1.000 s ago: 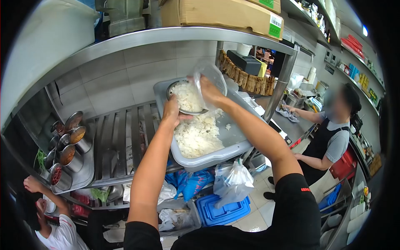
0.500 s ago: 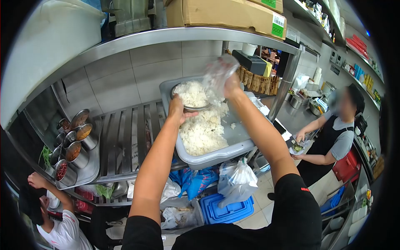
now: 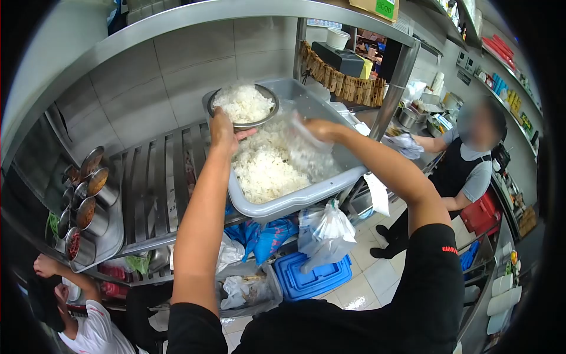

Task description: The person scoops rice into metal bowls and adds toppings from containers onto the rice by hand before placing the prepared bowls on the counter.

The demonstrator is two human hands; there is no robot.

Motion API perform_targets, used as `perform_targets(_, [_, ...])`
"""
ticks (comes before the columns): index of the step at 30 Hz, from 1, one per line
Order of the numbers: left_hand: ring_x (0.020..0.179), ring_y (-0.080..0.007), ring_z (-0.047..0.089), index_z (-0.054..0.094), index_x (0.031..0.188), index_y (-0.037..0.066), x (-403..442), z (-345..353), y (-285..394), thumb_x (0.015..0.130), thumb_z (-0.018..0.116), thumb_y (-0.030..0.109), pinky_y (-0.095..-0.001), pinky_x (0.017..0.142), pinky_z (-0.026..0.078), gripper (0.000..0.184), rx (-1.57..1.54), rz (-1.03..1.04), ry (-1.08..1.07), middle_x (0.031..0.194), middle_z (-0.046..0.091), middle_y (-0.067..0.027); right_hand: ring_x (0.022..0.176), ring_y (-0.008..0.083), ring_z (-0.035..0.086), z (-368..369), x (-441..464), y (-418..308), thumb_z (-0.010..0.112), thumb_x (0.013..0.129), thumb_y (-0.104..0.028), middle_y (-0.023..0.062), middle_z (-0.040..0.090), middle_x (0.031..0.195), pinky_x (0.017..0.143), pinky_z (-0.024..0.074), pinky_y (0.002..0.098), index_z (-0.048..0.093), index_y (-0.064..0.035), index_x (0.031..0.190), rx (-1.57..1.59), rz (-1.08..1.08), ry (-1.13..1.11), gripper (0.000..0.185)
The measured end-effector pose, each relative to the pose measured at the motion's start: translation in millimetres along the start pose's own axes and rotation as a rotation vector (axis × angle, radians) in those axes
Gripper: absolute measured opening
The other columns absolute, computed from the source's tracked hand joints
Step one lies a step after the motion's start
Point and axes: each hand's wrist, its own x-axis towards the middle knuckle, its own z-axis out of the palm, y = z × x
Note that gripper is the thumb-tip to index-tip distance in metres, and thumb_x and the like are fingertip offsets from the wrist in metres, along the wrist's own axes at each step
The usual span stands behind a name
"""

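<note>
My left hand (image 3: 224, 130) grips the near-left side of a round metal bowl (image 3: 270, 118), its thumb by the rim and its fingers underneath. Cooked white rice (image 3: 243, 104) is heaped above the bowl's rim. Below it stands a grey plastic tub (image 3: 271, 211) with a large mound of loose rice (image 3: 265, 174) at its left. My right hand (image 3: 317, 130) is closed on a clear plastic bag (image 3: 308, 154), smeared by motion, which hangs down against the right side of the mound. Whether anything is inside the bag I cannot make out.
The tub sits on a slatted metal counter (image 3: 156, 189). Metal cups of toppings (image 3: 91, 215) stand on a tray at left. A metal post (image 3: 394, 100) rises at right. Nearby are a co-worker (image 3: 471, 159) at right and another person (image 3: 88, 318) at lower left.
My right hand has come down with the plastic bag, from above the tub to the rice mound. The bowl of rice has shifted left in view. The co-worker at right has turned and moved an arm.
</note>
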Motion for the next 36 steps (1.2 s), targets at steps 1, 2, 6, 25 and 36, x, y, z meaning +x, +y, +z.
perform_targets(1, [0.101,-0.0359,0.059,0.033,0.129,0.0,-1.3,-1.0,0.6,0.097,0.014,0.037,-0.0498,0.072,0.057,0.053,0.004,0.0,-0.009,0.12,0.051,-0.0226,0.132,0.0306,0.029,7.7,4.0,-8.8,0.018,0.089,-0.065,0.018,0.027,0.144,0.107,0.0271,0.0426,0.024,-0.0036,0.141,-0.001,-0.003,0.003,0.08])
perform_targets(2, [0.101,-0.0359,0.059,0.033,0.129,0.0,-2.2,-1.1,2.4,0.097,0.014,0.037,-0.0498,0.072,0.057,0.053,0.005,0.008,-0.009,0.12,0.051,-0.0226,0.134,0.0313,0.023,17.9,8.3,-13.9,0.017,0.089,-0.063,0.02,0.023,0.145,0.11,0.0214,0.0421,0.021,-0.0042,0.142,0.127,0.05,-0.051,0.079])
perform_targets(6, [0.098,-0.0353,0.06,0.035,0.128,-0.001,-0.2,0.8,2.0,0.097,0.015,0.038,-0.0484,0.07,0.058,0.053,0.03,0.012,0.019,0.118,0.053,-0.022,0.135,0.029,0.021,46.3,24.9,-21.6,0.031,0.088,-0.058,0.0203,0.022,0.145,0.11,0.0187,0.0383,0.019,-0.0039,0.143,0.272,0.024,-0.181,0.078])
perform_targets(25, [0.1,-0.0364,0.059,0.034,0.13,0.003,-8.5,7.3,5.9,0.096,0.019,0.038,-0.053,0.072,0.056,0.052,0.07,-0.07,0.002,0.12,0.052,-0.0208,0.123,0.0299,0.041,-42.6,-26.3,-24.8,0.063,0.085,-0.03,0.0218,0.043,0.132,0.105,0.031,0.0395,0.029,0.0016,0.136,0.996,-0.366,0.442,0.069])
perform_targets(36, [0.105,-0.0389,0.056,0.035,0.13,0.003,-11.1,3.2,4.6,0.096,0.016,0.04,-0.0562,0.076,0.053,0.054,0.103,-0.095,-0.078,0.122,0.05,-0.0209,0.138,0.0303,0.011,8.5,17.7,-108.3,0.013,0.095,-0.052,0.0215,0.018,0.147,0.112,0.0126,0.0367,0.02,0.0044,0.14,0.362,-0.46,0.501,0.072])
